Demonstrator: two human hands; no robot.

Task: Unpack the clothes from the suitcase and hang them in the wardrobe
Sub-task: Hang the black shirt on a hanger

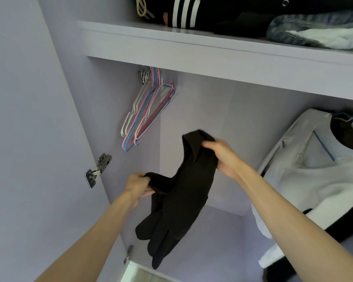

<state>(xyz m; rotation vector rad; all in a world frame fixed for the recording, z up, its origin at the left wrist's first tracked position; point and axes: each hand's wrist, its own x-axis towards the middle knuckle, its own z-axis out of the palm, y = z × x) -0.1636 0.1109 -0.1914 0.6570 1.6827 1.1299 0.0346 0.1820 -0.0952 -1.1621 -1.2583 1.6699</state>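
A dark brown garment [181, 198] hangs bunched between both hands in front of the open lilac wardrobe [222, 119]. My left hand [138, 187] grips one end of it low on the left. My right hand [222, 155] grips the other end higher up, fingers curled round the fabric. The rest of the cloth droops below in folds. Several empty coloured wire hangers [149, 110] hang at the left end of the hidden rail, above and left of the garment. No suitcase is in view.
A white and grey garment [306, 171] hangs on a hanger at the right over dark clothing. The shelf [192, 51] above holds a black striped top [183, 13], jeans and folded cloth. The open door [29, 139] with its hinge [98, 169] stands at left.
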